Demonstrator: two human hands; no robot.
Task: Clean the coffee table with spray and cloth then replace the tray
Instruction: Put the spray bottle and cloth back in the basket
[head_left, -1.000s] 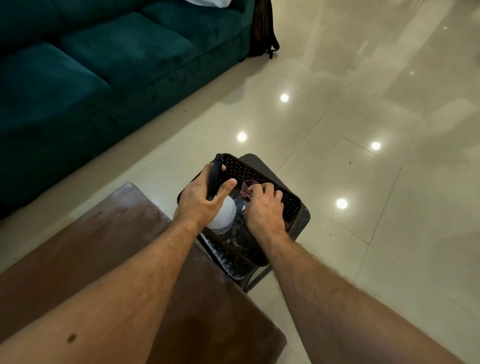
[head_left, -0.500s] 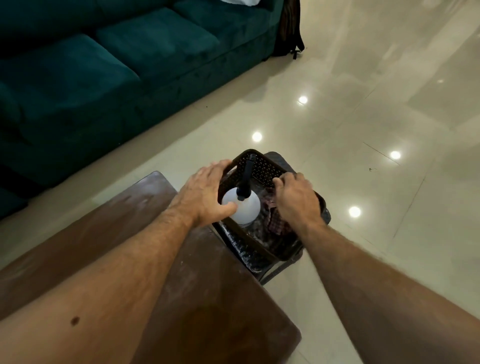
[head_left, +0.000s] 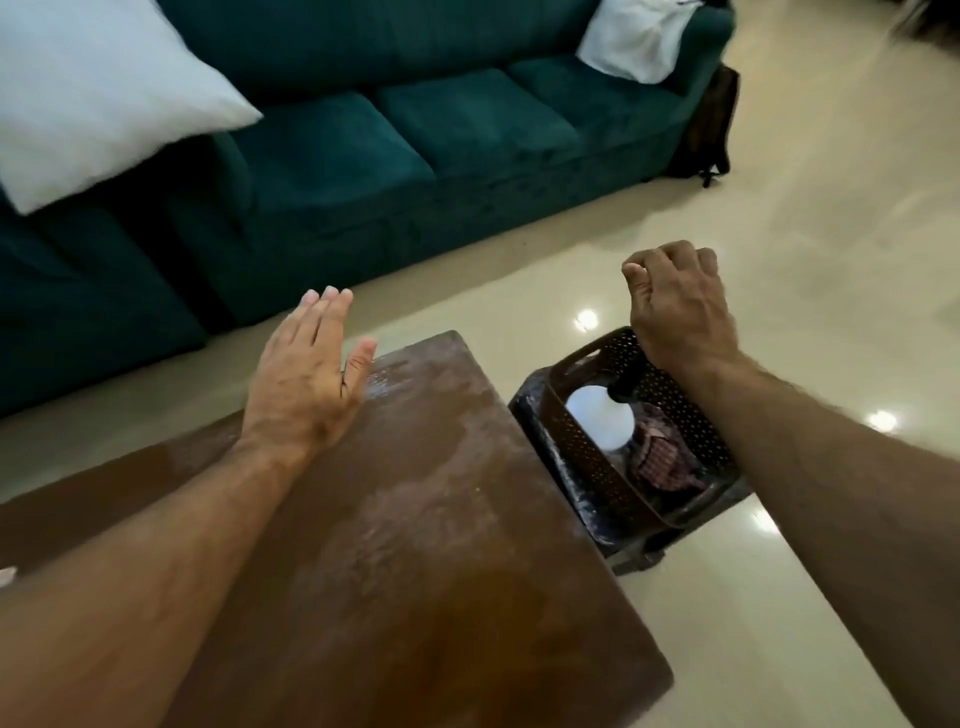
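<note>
The brown wooden coffee table (head_left: 415, 545) fills the lower middle, its top streaked with pale smears. To its right a dark perforated basket (head_left: 587, 447) sits on a low dark stool (head_left: 639, 551). Inside the basket stand a white spray bottle (head_left: 600, 421) with a black nozzle and a checked cloth (head_left: 662, 462). My left hand (head_left: 306, 374) hovers flat over the table's far edge, fingers extended, holding nothing. My right hand (head_left: 675, 306) is raised above the basket's far rim, fingers curled into a loose fist with nothing visible in it.
A teal sofa (head_left: 389, 130) runs along the back, with a white cushion (head_left: 98, 98) at left and another white cushion (head_left: 639, 36) at its right end. A dark bag (head_left: 711, 124) leans at the sofa's end. Glossy cream floor tiles (head_left: 779, 260) surround the table.
Both hands have left the basket: the left let go of the spray bottle and moved over the table, the right lifted off the cloth. The view tilted up toward the sofa.
</note>
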